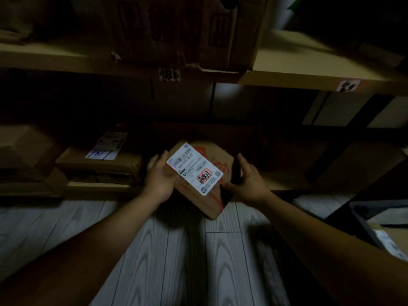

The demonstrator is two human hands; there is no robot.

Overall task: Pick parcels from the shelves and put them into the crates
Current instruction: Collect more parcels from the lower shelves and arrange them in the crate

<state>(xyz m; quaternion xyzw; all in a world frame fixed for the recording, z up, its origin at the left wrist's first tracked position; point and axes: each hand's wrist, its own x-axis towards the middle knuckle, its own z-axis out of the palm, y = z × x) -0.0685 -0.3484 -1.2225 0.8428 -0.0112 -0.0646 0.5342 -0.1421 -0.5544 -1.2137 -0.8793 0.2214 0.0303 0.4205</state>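
Observation:
A small brown cardboard parcel (212, 160) with a white shipping label and red print sticks out over the front edge of the low shelf (101, 184). My left hand (160, 176) grips its left side, thumb on top beside the label. My right hand (247, 180) is at the parcel's right side with fingers spread, thumb touching the near right corner. A dark grey crate (364, 219) shows at the right edge, with a labelled parcel inside it.
More cardboard boxes fill the low shelf, one flat box (99, 164) with a label to the left. A large box (181, 34) overhangs the upper shelf (309, 71). Pale wood-look floor (176, 250) lies below. The scene is dim.

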